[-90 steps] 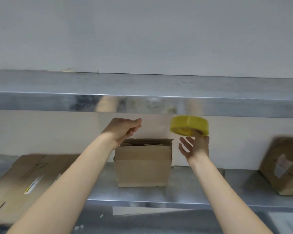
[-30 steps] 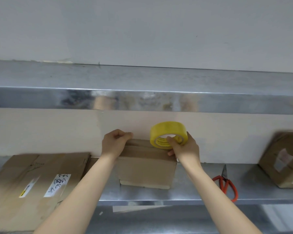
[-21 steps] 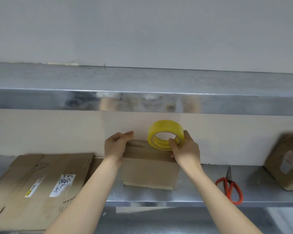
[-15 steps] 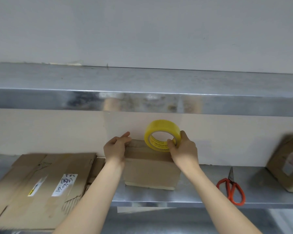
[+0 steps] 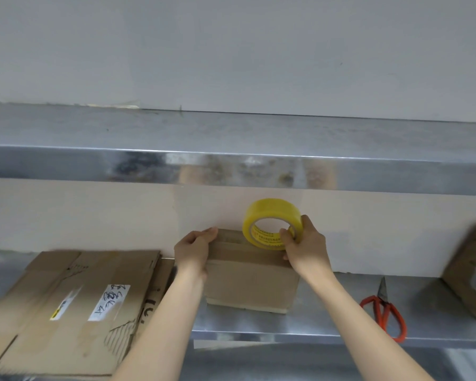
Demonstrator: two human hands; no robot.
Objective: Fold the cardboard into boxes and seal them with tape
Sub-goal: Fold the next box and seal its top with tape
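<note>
Cardboard box [image 5: 252,281] stands on the steel shelf [image 5: 327,323], flaps folded down, back close to the wall. All positions below are noted from it.

My left hand [image 5: 193,250] is at the box's top left corner. Fingers are curled over the top edge, palm against the left side, gripping it.

My right hand [image 5: 307,247] is at the top right corner and pinches the roll of yellow tape [image 5: 270,209]. One digit is hooked into the core, another lies over the outer rim. Roll stands on edge, open core facing me, lower rim touching the right half of the box top. Printed lettering on the inner ring is too small to read.

Glossy band runs across the box top between my hands, possibly a laid strip of tape; the view is too shallow to be sure.

- Left of the box, just beside it: stack of flattened cardboard [image 5: 74,303], lying flat, two white labels on its upper face.
- Right of the box, apart from it: red-handled scissors [image 5: 385,316], blades together, tips toward the wall.
- Farther right, at the frame edge: second box [image 5: 470,273], blurred, tilted.
- Above the box: upper shelf [image 5: 231,133], shiny front lip.
</note>
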